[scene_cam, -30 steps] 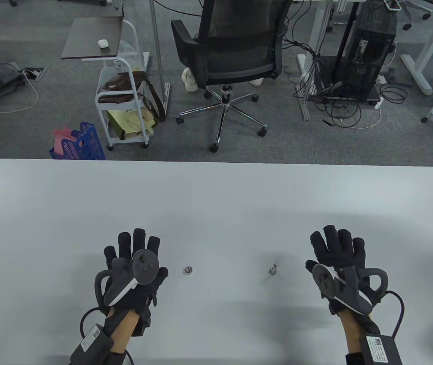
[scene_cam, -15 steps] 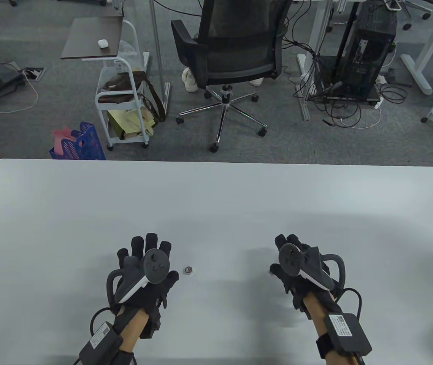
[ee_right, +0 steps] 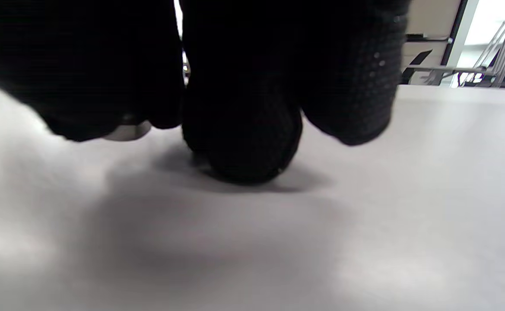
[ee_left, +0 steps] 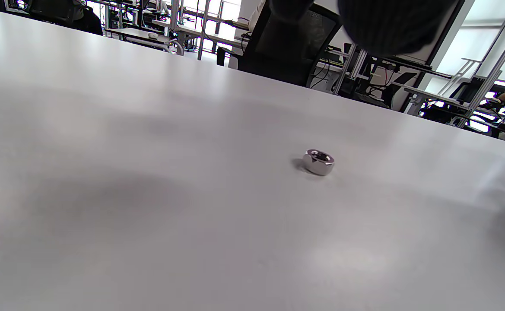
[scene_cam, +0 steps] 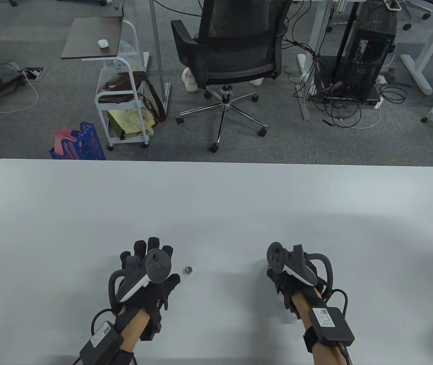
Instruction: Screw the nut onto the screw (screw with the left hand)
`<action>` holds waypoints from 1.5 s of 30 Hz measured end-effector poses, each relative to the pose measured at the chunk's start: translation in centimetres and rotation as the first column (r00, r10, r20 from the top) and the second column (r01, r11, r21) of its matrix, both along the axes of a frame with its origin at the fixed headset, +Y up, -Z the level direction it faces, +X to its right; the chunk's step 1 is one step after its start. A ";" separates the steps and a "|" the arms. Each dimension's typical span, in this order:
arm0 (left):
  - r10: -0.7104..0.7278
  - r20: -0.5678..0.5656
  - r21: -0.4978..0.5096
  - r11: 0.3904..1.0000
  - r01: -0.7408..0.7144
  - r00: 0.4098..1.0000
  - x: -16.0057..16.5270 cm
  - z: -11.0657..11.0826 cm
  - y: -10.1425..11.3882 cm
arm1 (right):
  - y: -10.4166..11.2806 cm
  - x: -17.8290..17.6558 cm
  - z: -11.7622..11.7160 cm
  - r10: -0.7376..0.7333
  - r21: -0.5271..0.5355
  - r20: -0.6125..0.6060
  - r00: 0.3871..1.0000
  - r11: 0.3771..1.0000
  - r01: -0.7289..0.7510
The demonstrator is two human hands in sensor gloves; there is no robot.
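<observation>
A small silver nut lies on the white table, just right of my left hand. That hand hovers flat, empty, with its fingers spread. The nut also shows in the left wrist view, with a fingertip at the top edge. My right hand covers the screw, which is hidden in the table view. In the right wrist view its fingers curl down to the table and close around a bit of silver metal, the screw.
The table's far edge runs across the middle of the table view. Beyond it on the floor are an office chair, a white cart and a blue basket.
My right hand has moved left and down over the screw, and its fingers have curled around it. My left hand has drifted right, closer to the nut.
</observation>
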State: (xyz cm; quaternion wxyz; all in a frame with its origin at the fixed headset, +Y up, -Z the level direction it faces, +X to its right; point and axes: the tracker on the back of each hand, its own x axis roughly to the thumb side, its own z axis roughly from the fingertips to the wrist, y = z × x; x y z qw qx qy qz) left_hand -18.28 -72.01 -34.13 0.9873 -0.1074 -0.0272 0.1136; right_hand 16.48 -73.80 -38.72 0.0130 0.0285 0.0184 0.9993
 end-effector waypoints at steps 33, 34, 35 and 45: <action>0.055 0.045 -0.139 0.989 -0.048 0.997 1.6 0.5 -1.1 | 1.5 -3.6 3.6 -0.481 -0.238 -0.258 0.838 0.872 0.427; 0.068 0.053 -0.134 0.989 -0.060 0.996 1.7 0.5 -1.2 | 1.5 -3.7 3.6 -0.489 -0.240 -0.257 0.833 0.868 0.435; 0.090 0.069 -0.120 0.989 -0.081 0.994 2.0 0.5 -1.2 | 1.5 -3.8 3.7 -0.493 -0.230 -0.261 0.830 0.867 0.443; -0.090 0.114 -0.140 0.985 0.106 0.989 5.9 -1.8 -2.5 | 2.6 -2.8 3.5 -0.365 -0.106 -0.272 0.890 0.931 0.349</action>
